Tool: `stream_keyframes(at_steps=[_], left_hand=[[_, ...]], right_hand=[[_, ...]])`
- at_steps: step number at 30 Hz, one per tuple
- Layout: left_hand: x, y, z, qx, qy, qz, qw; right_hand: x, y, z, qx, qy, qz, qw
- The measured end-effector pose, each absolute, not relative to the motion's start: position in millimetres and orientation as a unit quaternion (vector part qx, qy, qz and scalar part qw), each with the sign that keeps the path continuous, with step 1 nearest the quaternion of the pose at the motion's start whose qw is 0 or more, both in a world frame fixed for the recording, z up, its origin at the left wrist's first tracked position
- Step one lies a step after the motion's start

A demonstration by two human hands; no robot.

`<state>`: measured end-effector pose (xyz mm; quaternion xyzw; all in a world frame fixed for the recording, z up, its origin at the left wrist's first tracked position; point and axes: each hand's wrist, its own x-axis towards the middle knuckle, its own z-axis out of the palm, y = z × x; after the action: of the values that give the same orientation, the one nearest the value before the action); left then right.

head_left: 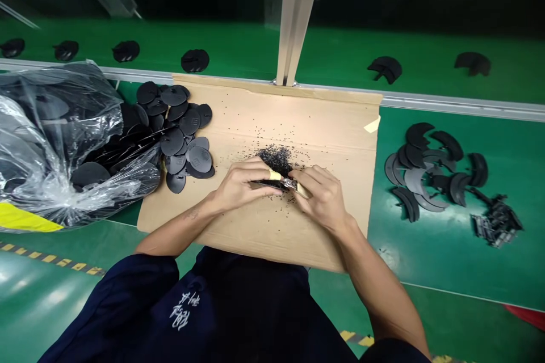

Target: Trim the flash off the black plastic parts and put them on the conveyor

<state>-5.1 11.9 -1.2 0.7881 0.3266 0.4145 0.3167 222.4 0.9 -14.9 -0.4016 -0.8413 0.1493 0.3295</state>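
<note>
My left hand (247,184) grips a flat black rubber piece (266,184) against the cardboard sheet (327,136). My right hand (321,195) is shut on a small metal cutting tool (290,184) at the piece's edge. One finger on each hand is wrapped in pale tape. Just beyond my fingers lies a heap of black rubber crumbs (276,160), and more crumbs are scattered over the cardboard. To the left, a pile of round black rubber discs (183,136) overlaps the sheet.
A clear plastic bag (55,136) of black discs lies at the left. Black crescent pieces (426,170) and a heap of dark scraps (498,221) sit on the green bench at the right. A metal rail (447,106) and upright post (296,17) separate it from a green belt carrying black pieces (195,60).
</note>
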Motion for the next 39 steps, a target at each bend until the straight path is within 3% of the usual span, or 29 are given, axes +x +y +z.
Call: stream_keyframes(at_steps=[10,16,24,28,34,36,39], left_hand=[[-3,11,-2,0.772,0.321,0.435,0.333],[-2,12,3,0.787,0.314,0.417,0.328],[0,12,-3,0.833,0.337,0.373,0.231],[-2,14,-6,0.817,0.383,0.388,0.185],[2,10,-1,0.717,0.388,0.477,0.327],[2,10,0,0.735,0.366,0.476,0.315],[-1,10,1,0.816,0.333,0.423,0.209]], right_hand=[[224,-3,-15,-0.416,-0.852,0.144,0.285],[226,2,-14,-0.396,-0.833,0.198,0.333],[228,5,-16,-0.449,-0.855,0.135,0.222],[230,6,-14,-0.452,-0.837,0.177,0.254],[222,2,-5,-0.413,-0.780,0.279,0.378],[220,0,-4,-0.394,-0.790,0.252,0.396],[220,-1,-4,-0.364,-0.835,0.120,0.395]])
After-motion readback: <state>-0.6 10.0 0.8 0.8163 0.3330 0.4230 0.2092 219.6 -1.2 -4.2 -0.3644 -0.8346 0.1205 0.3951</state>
